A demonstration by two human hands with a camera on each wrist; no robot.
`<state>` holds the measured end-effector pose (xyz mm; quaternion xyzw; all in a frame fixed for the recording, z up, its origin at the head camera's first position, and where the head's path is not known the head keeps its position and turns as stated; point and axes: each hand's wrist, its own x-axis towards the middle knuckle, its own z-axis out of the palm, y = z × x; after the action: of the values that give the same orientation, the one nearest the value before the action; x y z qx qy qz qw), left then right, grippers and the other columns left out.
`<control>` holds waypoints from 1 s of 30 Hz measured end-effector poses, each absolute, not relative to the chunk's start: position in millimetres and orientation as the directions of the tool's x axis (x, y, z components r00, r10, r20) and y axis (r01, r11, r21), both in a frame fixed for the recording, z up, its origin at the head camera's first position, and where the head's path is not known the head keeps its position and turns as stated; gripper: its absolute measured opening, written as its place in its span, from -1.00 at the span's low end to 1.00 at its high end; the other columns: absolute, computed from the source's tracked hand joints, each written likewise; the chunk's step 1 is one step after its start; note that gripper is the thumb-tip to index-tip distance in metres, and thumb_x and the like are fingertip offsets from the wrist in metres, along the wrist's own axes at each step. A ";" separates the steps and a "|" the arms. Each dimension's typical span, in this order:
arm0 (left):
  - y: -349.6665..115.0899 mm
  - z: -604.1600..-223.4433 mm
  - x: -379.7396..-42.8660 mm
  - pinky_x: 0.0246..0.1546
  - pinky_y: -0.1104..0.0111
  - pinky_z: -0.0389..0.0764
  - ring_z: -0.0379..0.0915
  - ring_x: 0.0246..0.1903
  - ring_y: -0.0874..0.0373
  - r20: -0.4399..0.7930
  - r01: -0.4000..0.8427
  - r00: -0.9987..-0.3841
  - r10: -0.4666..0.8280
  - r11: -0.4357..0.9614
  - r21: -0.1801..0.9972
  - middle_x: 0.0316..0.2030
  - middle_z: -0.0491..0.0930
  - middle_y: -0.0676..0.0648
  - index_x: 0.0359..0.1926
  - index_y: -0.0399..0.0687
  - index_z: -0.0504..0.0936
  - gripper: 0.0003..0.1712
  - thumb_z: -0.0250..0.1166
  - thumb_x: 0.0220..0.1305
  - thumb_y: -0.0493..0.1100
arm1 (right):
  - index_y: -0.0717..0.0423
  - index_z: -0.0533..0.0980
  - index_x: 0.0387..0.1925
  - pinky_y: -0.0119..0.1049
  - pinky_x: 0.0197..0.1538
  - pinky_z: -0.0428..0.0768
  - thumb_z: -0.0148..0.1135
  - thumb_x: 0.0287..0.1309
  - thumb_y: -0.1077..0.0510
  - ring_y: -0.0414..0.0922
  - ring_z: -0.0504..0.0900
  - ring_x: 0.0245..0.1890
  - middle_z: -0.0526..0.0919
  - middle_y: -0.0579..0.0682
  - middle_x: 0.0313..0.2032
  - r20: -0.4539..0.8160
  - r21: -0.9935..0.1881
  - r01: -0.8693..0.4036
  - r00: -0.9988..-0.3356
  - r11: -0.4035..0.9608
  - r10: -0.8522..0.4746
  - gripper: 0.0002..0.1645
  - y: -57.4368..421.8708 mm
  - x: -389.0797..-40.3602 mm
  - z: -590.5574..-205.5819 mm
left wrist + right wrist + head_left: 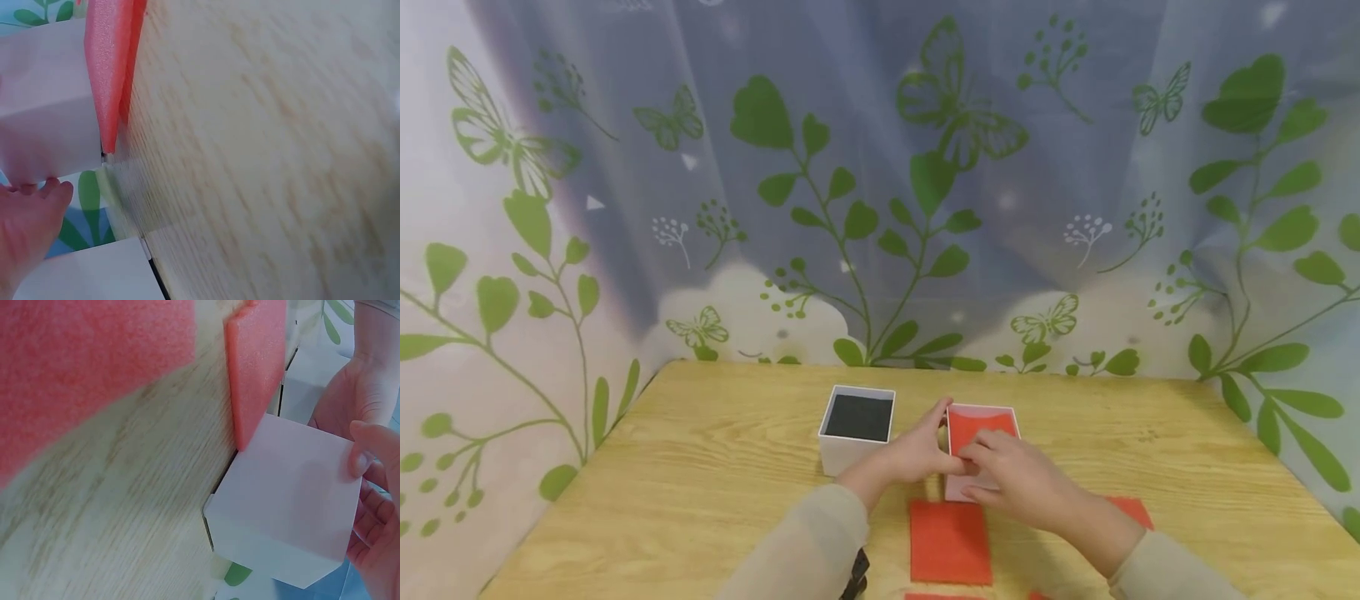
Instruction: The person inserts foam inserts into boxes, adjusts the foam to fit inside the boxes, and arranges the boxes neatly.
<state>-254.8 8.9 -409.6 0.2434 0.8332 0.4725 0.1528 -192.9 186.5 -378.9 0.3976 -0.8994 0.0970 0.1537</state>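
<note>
A white box (957,490) stands on the wooden table with a red foam sheet (979,423) inside it. My left hand (917,450) steadies the box at its left side, thumb at the front corner and a finger near the back corner. Over the front rim curl the fingers of my right hand (1022,483), their tips close to the foam, while the thumb lies against the front wall. The right wrist view shows that thumb (362,459) on the white wall near the rim. Another red foam sheet (950,542) lies flat just before the box.
Left of my left hand stands a second white box (850,457) holding a black sheet (860,417). More red foam (1131,510) lies beneath my right forearm, and further red pieces show at the bottom edge. A leaf-patterned curtain (865,208) hangs behind the table.
</note>
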 end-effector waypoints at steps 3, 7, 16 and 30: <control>8.3 -408.3 -254.7 0.20 0.10 0.23 0.17 0.24 0.04 -0.031 0.260 -0.838 0.545 0.448 0.855 0.31 0.16 -0.12 0.46 -0.04 -0.17 0.15 0.40 0.01 -0.04 | 0.10 0.57 -0.24 -0.34 -0.30 0.47 0.43 -0.09 0.07 -0.23 0.39 -0.38 0.42 -0.18 -0.36 0.348 -0.052 -0.742 -0.641 0.669 -0.684 -0.66 185.7 -192.4 -379.0; 7.8 -407.1 -253.5 0.21 0.11 0.22 0.14 0.26 0.03 -0.027 0.264 -0.834 0.552 0.441 0.858 0.32 0.15 -0.13 0.45 -0.07 -0.17 0.15 0.40 0.01 -0.07 | 0.10 0.56 -0.24 -0.34 -0.30 0.47 0.42 -0.07 0.06 -0.24 0.39 -0.37 0.41 -0.20 -0.37 0.340 -0.059 -0.736 -0.650 0.674 -0.680 -0.67 184.6 -192.8 -379.5; 9.3 -407.1 -255.6 0.19 0.12 0.25 0.17 0.23 0.02 -0.011 0.279 -0.831 0.556 0.434 0.857 0.29 0.18 -0.12 0.45 -0.08 -0.16 0.15 0.40 0.01 -0.05 | 0.08 0.56 -0.25 -0.34 -0.29 0.47 0.40 -0.03 0.04 -0.24 0.40 -0.37 0.39 -0.22 -0.38 0.321 -0.091 -0.730 -0.666 0.677 -0.674 -0.70 185.1 -195.9 -379.0; 10.4 -411.1 -255.3 0.14 0.17 0.31 0.21 0.19 0.03 -0.037 0.231 -0.837 0.546 0.415 0.880 0.31 0.13 -0.17 0.45 -0.07 -0.17 0.17 0.43 0.01 -0.02 | 0.12 0.57 -0.18 -0.26 -0.22 0.52 0.40 -0.04 0.01 -0.19 0.48 -0.31 0.49 -0.15 -0.31 0.252 -0.089 -0.733 -0.671 0.674 -0.697 -0.61 196.4 -198.9 -375.4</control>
<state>-255.3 10.4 -411.1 0.2352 0.8253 0.4872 0.1615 -198.9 196.4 -375.4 0.3931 -0.9095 0.0919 0.0991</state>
